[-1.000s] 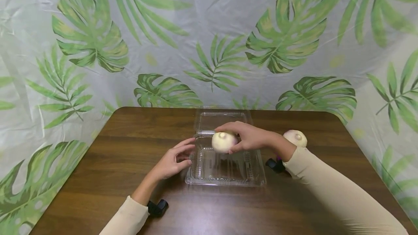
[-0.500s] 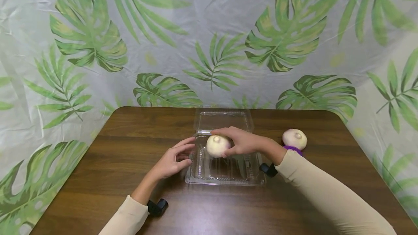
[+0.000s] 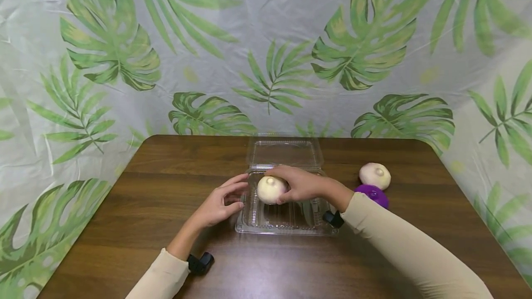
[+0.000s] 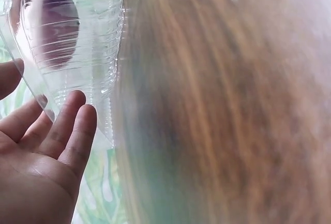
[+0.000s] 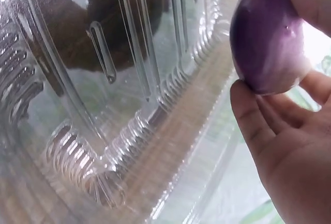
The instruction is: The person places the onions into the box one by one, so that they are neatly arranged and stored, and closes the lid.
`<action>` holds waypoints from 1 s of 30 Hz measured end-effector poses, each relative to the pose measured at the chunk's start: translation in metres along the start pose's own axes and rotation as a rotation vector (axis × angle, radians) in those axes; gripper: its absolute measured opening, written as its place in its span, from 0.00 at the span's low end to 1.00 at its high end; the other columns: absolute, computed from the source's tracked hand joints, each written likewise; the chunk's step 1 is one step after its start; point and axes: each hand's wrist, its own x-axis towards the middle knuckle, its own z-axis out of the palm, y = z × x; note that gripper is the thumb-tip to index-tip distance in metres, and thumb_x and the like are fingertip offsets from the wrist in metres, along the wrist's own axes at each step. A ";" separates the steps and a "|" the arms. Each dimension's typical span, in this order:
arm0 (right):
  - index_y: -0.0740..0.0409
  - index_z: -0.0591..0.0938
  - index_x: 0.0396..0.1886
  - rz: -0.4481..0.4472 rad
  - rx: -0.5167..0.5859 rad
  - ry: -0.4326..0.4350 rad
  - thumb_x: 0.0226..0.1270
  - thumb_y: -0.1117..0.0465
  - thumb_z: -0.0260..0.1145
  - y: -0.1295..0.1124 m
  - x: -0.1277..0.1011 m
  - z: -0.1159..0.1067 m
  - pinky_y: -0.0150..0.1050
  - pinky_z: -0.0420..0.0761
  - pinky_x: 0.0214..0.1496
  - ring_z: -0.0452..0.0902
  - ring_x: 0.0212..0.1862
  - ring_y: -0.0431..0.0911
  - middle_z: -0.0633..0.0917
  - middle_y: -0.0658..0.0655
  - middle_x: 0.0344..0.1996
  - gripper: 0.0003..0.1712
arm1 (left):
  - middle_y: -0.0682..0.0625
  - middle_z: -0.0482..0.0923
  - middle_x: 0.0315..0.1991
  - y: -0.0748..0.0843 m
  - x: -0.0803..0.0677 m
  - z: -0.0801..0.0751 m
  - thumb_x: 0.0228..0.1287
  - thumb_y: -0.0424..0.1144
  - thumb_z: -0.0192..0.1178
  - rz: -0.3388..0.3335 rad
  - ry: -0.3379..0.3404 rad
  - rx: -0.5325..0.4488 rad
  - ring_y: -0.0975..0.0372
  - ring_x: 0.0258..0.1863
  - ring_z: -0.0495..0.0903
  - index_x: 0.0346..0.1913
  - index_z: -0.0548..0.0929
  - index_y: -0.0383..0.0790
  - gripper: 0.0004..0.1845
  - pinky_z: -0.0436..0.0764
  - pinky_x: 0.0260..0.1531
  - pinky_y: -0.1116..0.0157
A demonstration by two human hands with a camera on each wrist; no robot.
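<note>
My right hand (image 3: 301,186) holds a round white and purple turnip (image 3: 271,190) between thumb and fingers, over the left part of an open clear plastic clamshell container (image 3: 287,230). Its glossy purple side shows in the right wrist view, where the turnip (image 5: 269,38) hangs above the ribbed container floor. My left hand (image 3: 220,204) is beside the container's left wall, fingers loosely bent and spread. In the left wrist view, the fingertips (image 4: 75,100) are right at the clear rim, with the turnip seen through the plastic.
A second white turnip (image 3: 375,176) lies on the brown wooden table (image 3: 166,170) to the right, with a bright purple round object (image 3: 372,195) just in front of it. The container's clear lid (image 3: 284,153) is folded back toward the leaf-patterned curtain (image 3: 274,82).
My right hand has carried the turnip left and lower over the container. The purple object, earlier hidden behind the right forearm, now shows. The left hand stays in place.
</note>
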 end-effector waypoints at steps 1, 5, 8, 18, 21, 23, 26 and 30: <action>0.62 0.69 0.71 0.000 -0.003 0.000 0.58 0.57 0.73 0.000 0.001 0.001 0.53 0.76 0.62 0.74 0.64 0.56 0.75 0.63 0.64 0.42 | 0.38 0.60 0.76 0.000 0.000 0.000 0.60 0.23 0.60 -0.002 0.000 -0.001 0.39 0.62 0.75 0.65 0.71 0.23 0.28 0.80 0.56 0.64; 0.59 0.71 0.70 0.007 -0.016 -0.006 0.57 0.57 0.74 -0.001 0.006 0.005 0.51 0.78 0.59 0.75 0.60 0.53 0.75 0.61 0.62 0.40 | 0.38 0.60 0.76 -0.001 0.000 0.000 0.60 0.23 0.60 -0.001 0.001 -0.001 0.40 0.62 0.76 0.65 0.72 0.23 0.28 0.80 0.55 0.68; 0.57 0.72 0.69 0.015 -0.022 -0.015 0.56 0.57 0.75 -0.001 0.008 0.008 0.52 0.78 0.60 0.75 0.62 0.54 0.75 0.60 0.64 0.40 | 0.38 0.60 0.76 -0.001 0.000 0.000 0.60 0.23 0.60 0.002 0.002 0.003 0.40 0.62 0.76 0.65 0.72 0.23 0.28 0.80 0.55 0.67; 0.57 0.76 0.65 0.008 -0.099 -0.035 0.53 0.57 0.77 0.002 0.015 0.016 0.52 0.77 0.62 0.77 0.62 0.54 0.81 0.56 0.62 0.38 | 0.38 0.60 0.76 -0.001 0.001 0.000 0.60 0.23 0.60 0.008 -0.004 0.014 0.42 0.62 0.76 0.65 0.72 0.24 0.28 0.80 0.56 0.64; 0.55 0.77 0.64 0.004 -0.132 -0.035 0.52 0.57 0.78 0.002 0.015 0.017 0.51 0.78 0.61 0.77 0.61 0.53 0.81 0.57 0.60 0.37 | 0.38 0.60 0.76 0.000 0.001 0.000 0.60 0.23 0.60 0.008 -0.005 0.011 0.42 0.62 0.76 0.65 0.72 0.24 0.28 0.80 0.56 0.65; 0.55 0.77 0.64 0.003 -0.149 -0.026 0.52 0.56 0.78 0.001 0.015 0.017 0.51 0.78 0.60 0.77 0.60 0.53 0.80 0.57 0.60 0.37 | 0.38 0.60 0.76 0.000 0.001 0.000 0.60 0.24 0.60 0.005 -0.006 0.008 0.42 0.62 0.76 0.65 0.72 0.24 0.28 0.80 0.56 0.65; 0.53 0.78 0.64 0.001 -0.187 -0.005 0.52 0.55 0.79 0.000 0.014 0.018 0.50 0.78 0.58 0.76 0.58 0.52 0.78 0.57 0.59 0.37 | 0.39 0.60 0.76 0.001 0.001 0.000 0.60 0.24 0.60 -0.001 -0.007 0.008 0.42 0.63 0.76 0.66 0.72 0.24 0.28 0.80 0.56 0.65; 0.53 0.79 0.63 -0.009 -0.255 0.029 0.51 0.54 0.79 -0.001 0.015 0.019 0.48 0.78 0.56 0.76 0.54 0.50 0.78 0.57 0.55 0.37 | 0.39 0.60 0.76 0.001 0.001 0.000 0.60 0.24 0.60 -0.001 -0.006 0.013 0.42 0.62 0.76 0.66 0.72 0.24 0.28 0.81 0.56 0.63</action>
